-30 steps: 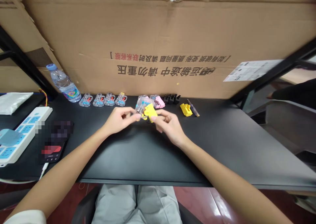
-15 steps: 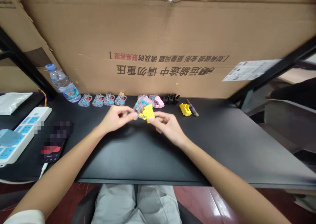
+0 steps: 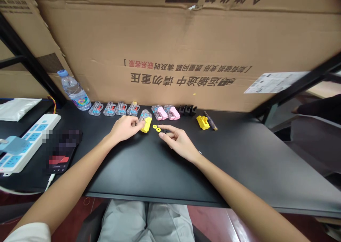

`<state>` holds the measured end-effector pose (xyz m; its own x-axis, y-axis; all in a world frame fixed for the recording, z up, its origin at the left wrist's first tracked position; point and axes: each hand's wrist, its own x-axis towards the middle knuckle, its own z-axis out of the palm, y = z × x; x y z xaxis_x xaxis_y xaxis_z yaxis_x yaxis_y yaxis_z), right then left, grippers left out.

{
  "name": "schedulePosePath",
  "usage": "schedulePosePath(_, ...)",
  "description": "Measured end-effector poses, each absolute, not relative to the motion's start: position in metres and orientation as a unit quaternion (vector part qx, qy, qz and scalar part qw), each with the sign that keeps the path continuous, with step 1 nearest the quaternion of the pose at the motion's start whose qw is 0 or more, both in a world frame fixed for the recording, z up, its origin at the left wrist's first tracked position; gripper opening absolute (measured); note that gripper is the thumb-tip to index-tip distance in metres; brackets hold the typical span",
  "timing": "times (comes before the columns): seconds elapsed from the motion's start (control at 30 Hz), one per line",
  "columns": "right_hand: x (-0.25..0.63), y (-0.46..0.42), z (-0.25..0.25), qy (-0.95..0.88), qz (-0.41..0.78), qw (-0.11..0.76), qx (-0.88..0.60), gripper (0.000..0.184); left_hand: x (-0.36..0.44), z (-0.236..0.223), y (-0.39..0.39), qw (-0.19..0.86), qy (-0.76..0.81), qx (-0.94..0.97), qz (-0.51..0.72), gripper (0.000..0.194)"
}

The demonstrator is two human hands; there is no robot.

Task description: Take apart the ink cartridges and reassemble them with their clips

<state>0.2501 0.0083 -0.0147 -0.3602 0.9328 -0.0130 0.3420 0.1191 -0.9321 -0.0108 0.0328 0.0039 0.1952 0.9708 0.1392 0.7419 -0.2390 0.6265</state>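
Note:
My left hand (image 3: 125, 129) is closed, thumb and fingers pinching a small clear plastic piece with a yellow part (image 3: 146, 124) near the table's middle. To its right, two small yellow rings (image 3: 157, 128) lie on the black table. My right hand (image 3: 179, 140) rests just beside them with thumb and index finger apart. Small black ring-like pieces (image 3: 165, 131) show between those fingers, apparently on the table; I see no firm grip on them. Behind stand two clear pieces with pink parts (image 3: 166, 112).
Several clear pieces (image 3: 114, 108) line the back left. Black parts (image 3: 188, 110), a yellow part (image 3: 203, 122) and a screwdriver (image 3: 211, 121) lie back right. A water bottle (image 3: 74, 91), power strip (image 3: 29, 142) and phone (image 3: 64, 151) occupy the left. Cardboard (image 3: 186, 39) walls the back.
The yellow part has left my right hand and now sits with the clear piece in my left. My right hand has come down beside the rings. The view has shifted slightly.

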Motion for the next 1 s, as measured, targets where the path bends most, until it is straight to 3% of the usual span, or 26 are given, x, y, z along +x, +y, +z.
schedulePosePath(0.23,0.249,0.009,-0.018,-0.689,0.469,0.297,-0.466,0.064,-0.018,0.002,0.036,0.103,0.613,0.75,0.226,0.059)
schedulePosePath(0.43,0.249,0.009,-0.02,-0.688,0.467,0.298,-0.469,0.055,-0.016,0.009,0.03,0.032,0.504,0.816,0.282,0.029)
schedulePosePath(0.57,0.248,0.009,-0.02,-0.687,0.477,0.292,-0.463,0.051,-0.018,0.007,0.03,-0.013,0.376,0.899,0.224,0.024)
schedulePosePath(0.73,0.248,0.009,-0.02,-0.69,0.491,0.284,-0.45,0.052,-0.021,-0.005,0.034,-0.006,0.378,0.909,0.172,0.021)
schedulePosePath(1.0,0.248,0.011,-0.026,-0.712,0.472,0.285,-0.435,0.046,-0.004,-0.024,0.039,0.052,0.434,0.886,0.152,0.037)
